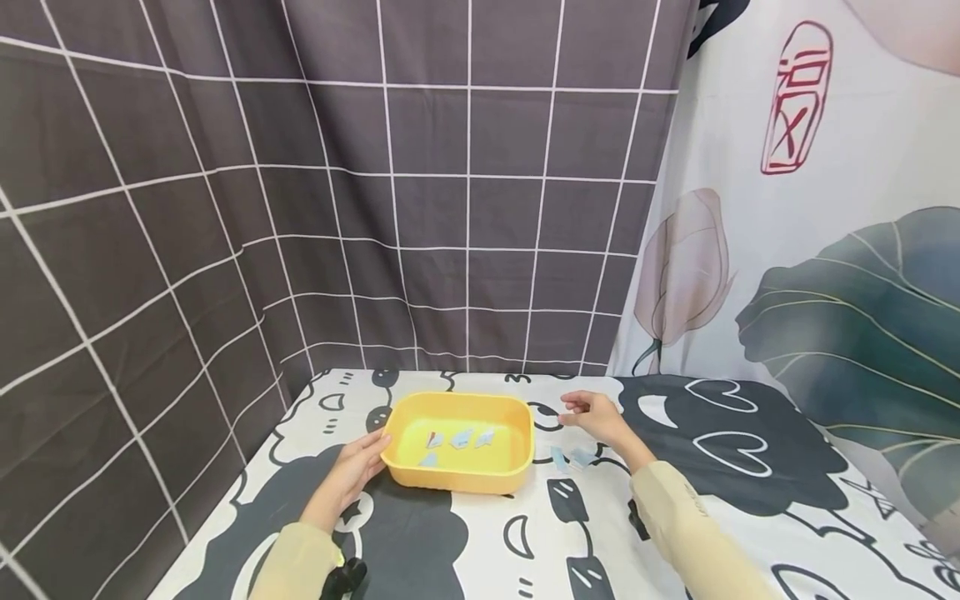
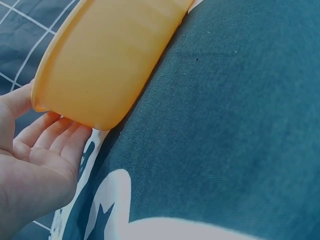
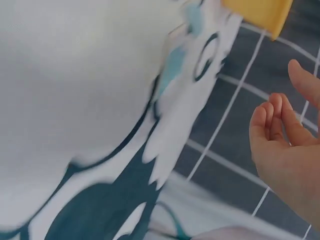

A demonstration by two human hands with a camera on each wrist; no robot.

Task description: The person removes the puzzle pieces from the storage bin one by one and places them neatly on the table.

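A yellow plastic basin (image 1: 465,482) stands on the patterned cloth. Its left end is held by my left hand (image 1: 348,475); in the left wrist view the thumb lies at the rim and the fingers reach under it against the wall. Several small pieces of pale blue printed paper (image 1: 461,438) lie flat on the basin's floor. To the right of the basin, my right hand (image 1: 600,419) hovers above the cloth with loosely bent fingers and nothing between them. Just below it, pale blue scraps (image 1: 558,459) lie on the cloth, blurred in the right wrist view.
A black-and-white cartoon cloth (image 1: 517,550) covers the table. Behind it hangs a dark curtain with a white grid (image 1: 502,208). On the right is a pale curtain printed with flowers and leaves (image 1: 862,333).
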